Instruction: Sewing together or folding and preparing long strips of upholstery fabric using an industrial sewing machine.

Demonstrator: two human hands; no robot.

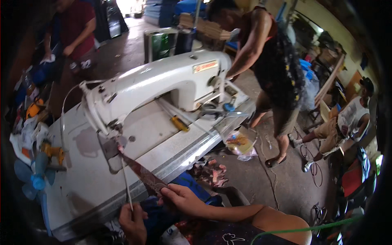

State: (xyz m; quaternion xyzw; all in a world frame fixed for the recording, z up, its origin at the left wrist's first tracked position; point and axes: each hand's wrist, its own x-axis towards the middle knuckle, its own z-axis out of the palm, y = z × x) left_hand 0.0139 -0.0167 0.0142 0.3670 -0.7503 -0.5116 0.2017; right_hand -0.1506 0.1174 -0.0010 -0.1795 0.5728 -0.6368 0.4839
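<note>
From the head camera, the right hand (181,198) pinches the near end of a narrow patterned fabric strip (143,173), fingers closed flat on it at the table's front edge. The strip runs up to the needle area of the white sewing machine (163,81). The left hand (132,220) grips a thin white rod (126,183), fingers curled round its lower end. A yellow-handled screwdriver (179,123) and scissors (220,112) lie on the sewing table (81,179).

Both forearms and hands (183,198) are bare, with no sleeves.
</note>
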